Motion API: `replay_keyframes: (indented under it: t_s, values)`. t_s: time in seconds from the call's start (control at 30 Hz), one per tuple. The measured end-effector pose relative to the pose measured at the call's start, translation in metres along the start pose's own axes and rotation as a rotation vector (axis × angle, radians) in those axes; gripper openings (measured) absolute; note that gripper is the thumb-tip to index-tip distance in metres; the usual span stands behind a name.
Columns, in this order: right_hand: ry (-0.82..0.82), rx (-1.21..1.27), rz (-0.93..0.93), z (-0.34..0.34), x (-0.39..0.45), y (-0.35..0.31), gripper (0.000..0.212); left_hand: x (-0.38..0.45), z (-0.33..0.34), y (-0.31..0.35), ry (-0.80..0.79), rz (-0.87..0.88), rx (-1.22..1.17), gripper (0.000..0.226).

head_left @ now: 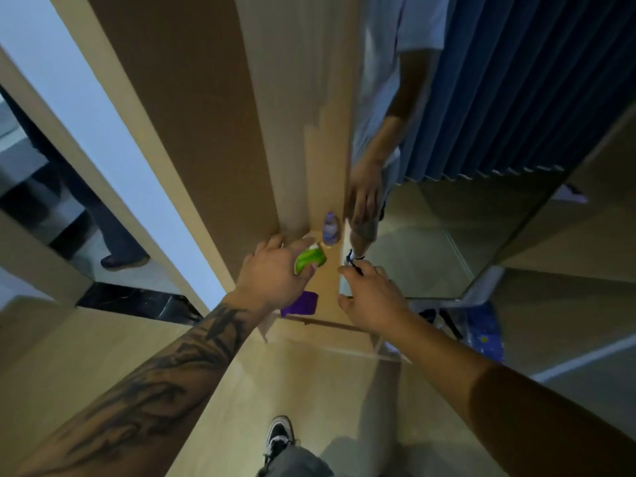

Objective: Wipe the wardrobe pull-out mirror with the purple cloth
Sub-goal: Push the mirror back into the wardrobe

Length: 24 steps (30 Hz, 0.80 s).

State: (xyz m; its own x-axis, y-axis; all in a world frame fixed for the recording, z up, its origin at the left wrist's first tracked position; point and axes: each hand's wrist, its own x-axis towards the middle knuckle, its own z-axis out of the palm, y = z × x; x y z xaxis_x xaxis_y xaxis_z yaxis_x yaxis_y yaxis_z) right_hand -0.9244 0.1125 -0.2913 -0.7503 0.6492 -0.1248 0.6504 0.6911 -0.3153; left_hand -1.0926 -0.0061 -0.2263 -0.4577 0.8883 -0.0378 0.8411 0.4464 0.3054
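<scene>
Evidently wiping not begun. Purple cloth (300, 303) lies on the wardrobe shelf (328, 290), at 6 o'clock of left hand (275, 273), which grips a green bottle (309, 261). Right hand (370, 294) pinches the mirror (447, 235) edge. Cloth pickup and whole wipe remain.

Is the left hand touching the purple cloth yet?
Cannot tell. In the head view the left hand grips a green bottle; the purple cloth shows just beneath the hand, partly hidden by it, so neither contact nor a gap shows plainly.
</scene>
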Motion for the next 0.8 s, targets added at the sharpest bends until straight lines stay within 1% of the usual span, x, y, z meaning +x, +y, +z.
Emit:
replay_keyframes:
  t_s: [0.23,0.37,0.47,0.6,0.7,0.73,0.8]
  values:
    - [0.184,0.027,-0.069,-0.100,-0.046,0.058,0.049,-0.002,-0.041,0.105,0.174,0.052,-0.007,0.054]
    - [0.327,0.040,-0.070,-0.164,-0.055,0.084,0.053,0.004,-0.073,0.149,0.340,0.090,0.016,0.057]
    - [0.431,-0.010,-0.109,-0.227,-0.055,0.092,0.057,0.011,-0.103,0.175,0.509,0.133,0.025,0.056]
    - [0.718,0.002,-0.196,-0.323,-0.060,0.087,0.051,0.029,-0.159,0.212,0.697,0.210,0.112,0.056]
    - [0.891,0.008,-0.182,-0.376,-0.061,0.087,0.047,0.046,-0.200,0.234,0.804,0.252,0.126,0.058]
    - [0.933,0.017,-0.153,-0.389,-0.061,0.089,0.052,0.050,-0.212,0.239,0.840,0.256,0.130,0.061]
    - [1.019,0.044,-0.077,-0.409,-0.059,0.095,0.067,0.058,-0.231,0.246,0.910,0.264,0.145,0.065]
